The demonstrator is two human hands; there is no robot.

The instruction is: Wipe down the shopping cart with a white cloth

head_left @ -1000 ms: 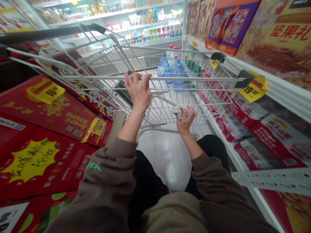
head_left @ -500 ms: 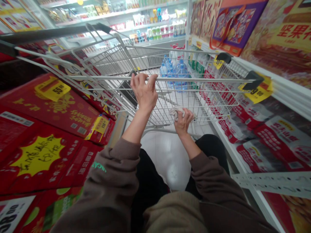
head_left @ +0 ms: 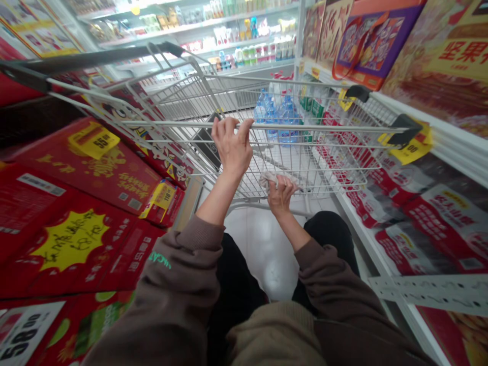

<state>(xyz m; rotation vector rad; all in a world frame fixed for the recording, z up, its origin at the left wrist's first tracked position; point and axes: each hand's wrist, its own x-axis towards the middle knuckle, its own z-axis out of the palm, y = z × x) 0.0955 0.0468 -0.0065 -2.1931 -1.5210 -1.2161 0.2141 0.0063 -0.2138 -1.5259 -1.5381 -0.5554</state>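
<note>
A wire shopping cart (head_left: pixel 316 127) stands side-on before me. My left hand (head_left: pixel 233 147) is closed over the top rail of its near side, fingers hooked round the wire. Lower and to the right, my right hand (head_left: pixel 281 193) grips a crumpled greyish-white cloth (head_left: pixel 269 179) and presses it against the lower wires of the cart's side. Part of the cloth is hidden behind the fingers. The cart's dark push handle (head_left: pixel 102 58) is at the upper left.
Red gift boxes (head_left: pixel 110 173) with yellow price tags are stacked at my left. Shelving (head_left: pixel 381 259) with shrink-wrapped bottle packs lines the right. Large blue water bottles (head_left: pixel 285 114) stand on the floor beyond the cart, before a lit shelf of packaged goods (head_left: pixel 244 53).
My right hand has slid the cloth a little to the left along the cart's lower wires. The left hand keeps its hold on the rail; the whole view has shifted slightly.
</note>
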